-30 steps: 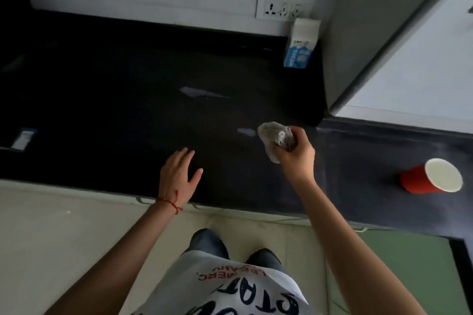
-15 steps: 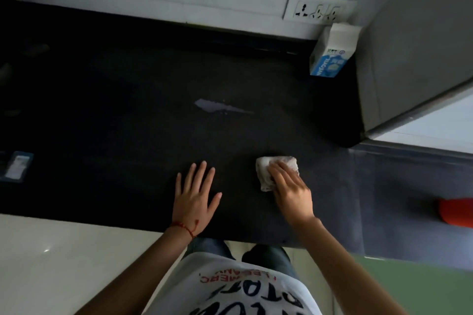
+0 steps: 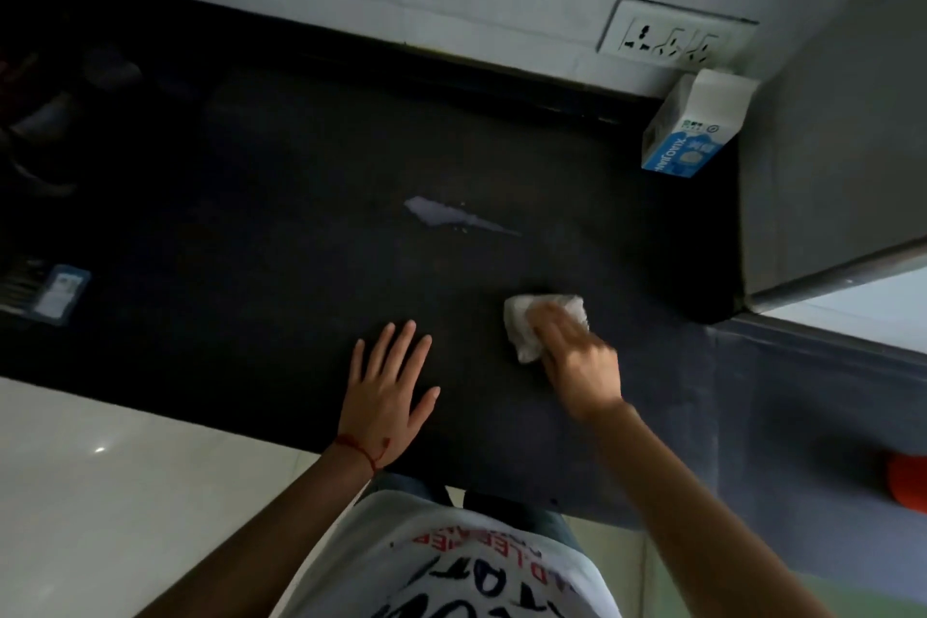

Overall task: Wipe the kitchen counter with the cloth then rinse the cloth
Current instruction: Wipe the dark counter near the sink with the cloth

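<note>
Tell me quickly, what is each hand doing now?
Left hand: open, flat on the dark stone counter.
Right hand: blurred, presses the crumpled white cloth; grip cannot be told.

Dark counter (image 3: 281, 226), person leaning over it. Right hand (image 3: 577, 361) pressed down on a crumpled white cloth (image 3: 526, 321), fingers on top of it; hand's blurred so can't tell the grip exactly. Left hand (image 3: 389, 386) flat on the counter just beside, fingers spread, red string (image 3: 358, 449) at the wrist. Whitish spill streak (image 3: 446, 214) further back, apart from the cloth. Blue & white carton (image 3: 694, 131) in the back corner, upright under the wall socket (image 3: 674, 40). Something red (image 3: 908, 482) at far right edge, cut off.
</note>
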